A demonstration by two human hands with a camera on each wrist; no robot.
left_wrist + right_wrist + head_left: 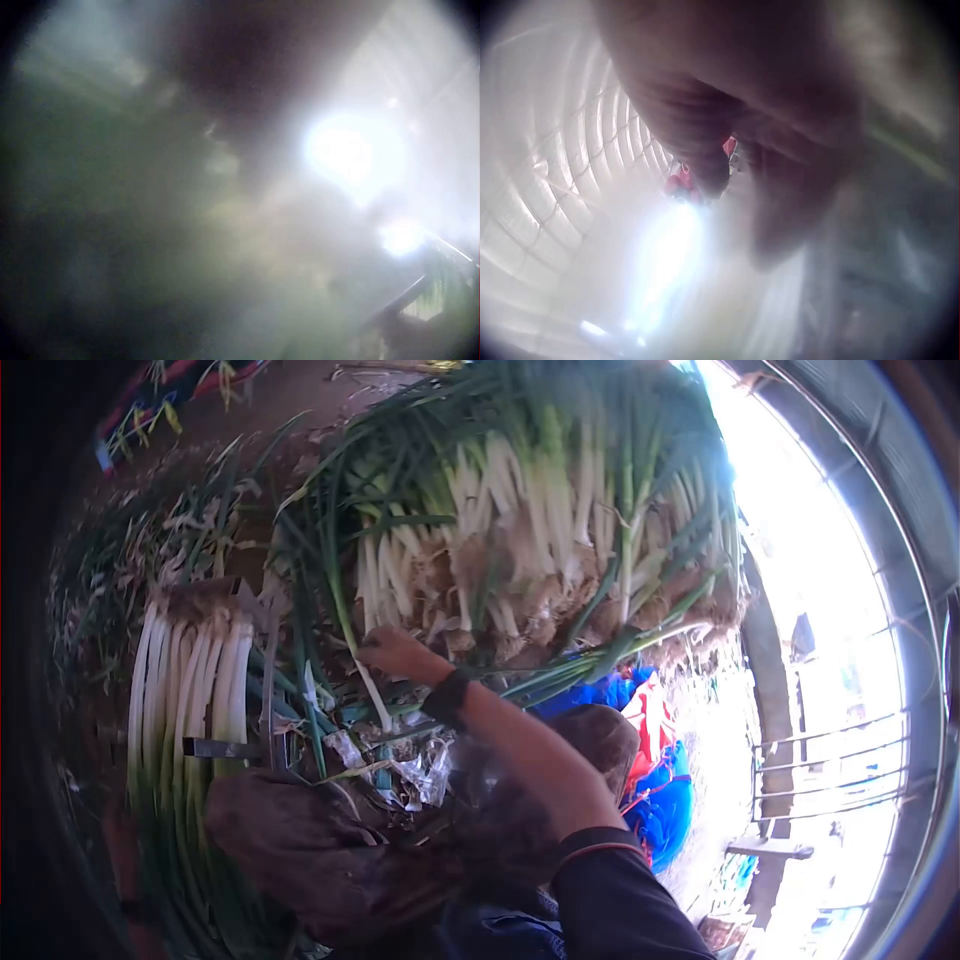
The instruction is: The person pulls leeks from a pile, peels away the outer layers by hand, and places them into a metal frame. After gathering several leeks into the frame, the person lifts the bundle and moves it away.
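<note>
My right hand (400, 656) pinches a single long green onion (373, 695) by its white shank, below the pile. Its leaves run up and away, and its pale root end points down toward my knees. In the right wrist view the fingers (787, 202) hang down, dark and blurred. My left hand (120, 840) is a dim shape at the far left, beside the leaves of a sorted row of green onions (190, 670); its fingers do not show clearly. The left wrist view is mostly haze. A large pile of green onions (545, 490) with earthy roots lies in front.
A metal frame (270, 680) with a flat bar (220, 748) stands by the sorted row. Peeled skins and scraps (425, 770) lie between my knees. Blue and red bags (665, 790) sit at the right, near the bright greenhouse wall. Leaf trimmings cover the ground at the left.
</note>
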